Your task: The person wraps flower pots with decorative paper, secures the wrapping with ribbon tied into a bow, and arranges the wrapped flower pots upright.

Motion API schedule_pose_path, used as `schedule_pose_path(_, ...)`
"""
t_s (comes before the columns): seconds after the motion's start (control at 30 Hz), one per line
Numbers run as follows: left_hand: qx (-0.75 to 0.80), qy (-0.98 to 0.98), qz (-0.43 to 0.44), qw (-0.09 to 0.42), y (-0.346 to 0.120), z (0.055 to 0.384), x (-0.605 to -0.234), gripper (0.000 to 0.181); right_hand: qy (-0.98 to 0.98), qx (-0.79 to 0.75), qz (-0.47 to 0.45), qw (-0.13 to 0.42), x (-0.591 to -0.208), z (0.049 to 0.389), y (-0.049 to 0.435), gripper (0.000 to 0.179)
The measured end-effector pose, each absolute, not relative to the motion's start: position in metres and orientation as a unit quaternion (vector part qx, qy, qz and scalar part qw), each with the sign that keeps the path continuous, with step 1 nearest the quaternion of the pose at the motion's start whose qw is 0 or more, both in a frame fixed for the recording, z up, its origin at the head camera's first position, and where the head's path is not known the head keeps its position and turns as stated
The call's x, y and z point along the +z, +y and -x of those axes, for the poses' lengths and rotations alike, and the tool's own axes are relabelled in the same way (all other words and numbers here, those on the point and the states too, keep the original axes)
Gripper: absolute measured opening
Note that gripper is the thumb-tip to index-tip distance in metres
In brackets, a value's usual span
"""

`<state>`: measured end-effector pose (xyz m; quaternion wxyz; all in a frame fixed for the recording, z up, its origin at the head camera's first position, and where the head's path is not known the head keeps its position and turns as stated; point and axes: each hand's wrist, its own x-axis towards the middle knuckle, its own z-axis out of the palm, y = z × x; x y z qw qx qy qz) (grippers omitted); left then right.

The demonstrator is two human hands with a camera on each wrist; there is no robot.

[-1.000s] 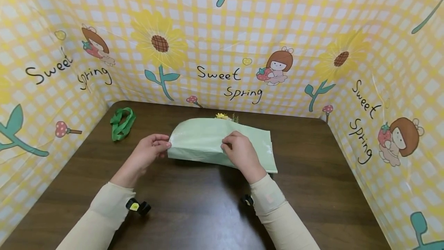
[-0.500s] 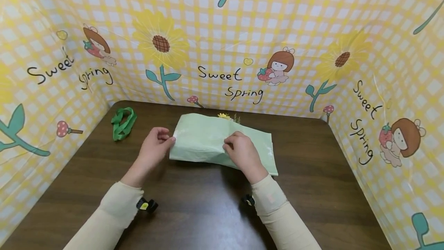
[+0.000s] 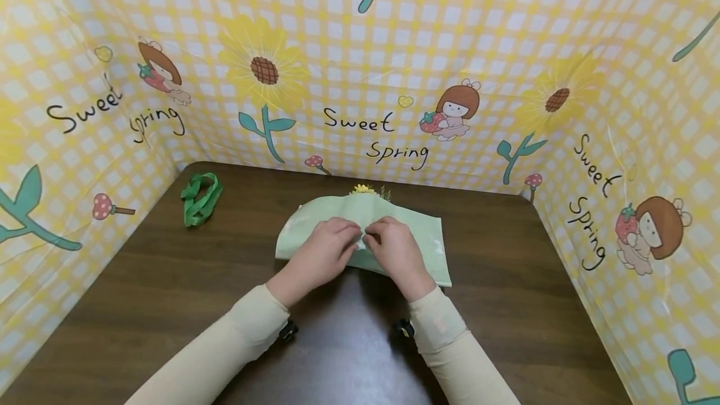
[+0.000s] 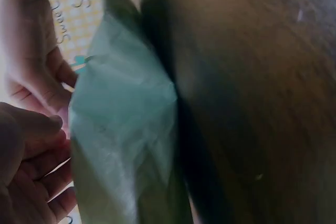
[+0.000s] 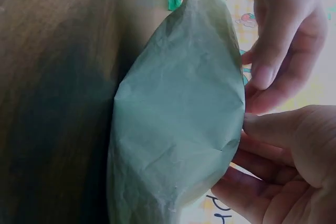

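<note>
Both left hand [image 3: 322, 254], right hand [image 3: 397, 254] angled inward at green paper [image 3: 367, 208].

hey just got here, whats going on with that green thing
A person has both hands at the middle of a pale green sheet on a dark table. The right hand pinches it; the left hand is right beside, though whether it grips too is hard to tell. Yellow flowers show past the sheet's far edge, and a green ribbon lies off to the left.
</note>
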<state>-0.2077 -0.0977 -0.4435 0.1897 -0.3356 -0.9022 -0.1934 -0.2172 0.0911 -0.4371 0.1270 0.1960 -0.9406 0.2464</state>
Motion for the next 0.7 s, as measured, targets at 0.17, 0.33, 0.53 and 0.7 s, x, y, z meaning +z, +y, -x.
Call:
schedule_pose_path(0.17, -0.159, -0.909, 0.342, 0.176, -0.092, 0.21, -0.448, 0.024, -0.933, 0.265, -0.205, 0.128, -0.44, 0.217, 0.097, 0.014)
schedule_pose_path(0.33, -0.121, -0.912, 0.352, 0.173, -0.088, 0.212, -0.445, 0.021, -0.93, 0.28, -0.207, 0.117, -0.435, 0.215, 0.12, 0.018)
schedule_pose_path(0.53, -0.104, -0.905, 0.377, 0.168, -0.087, 0.216, -0.442, 0.018, -0.952, 0.264, -0.101, 0.115, -0.429, 0.209, 0.177, 0.028)
schedule_pose_path(0.7, -0.106, -0.904, 0.387, 0.151, -0.088, 0.219, -0.443, 0.022, -0.966, 0.259, -0.011, 0.024, -0.439, 0.203, 0.227, 0.032)
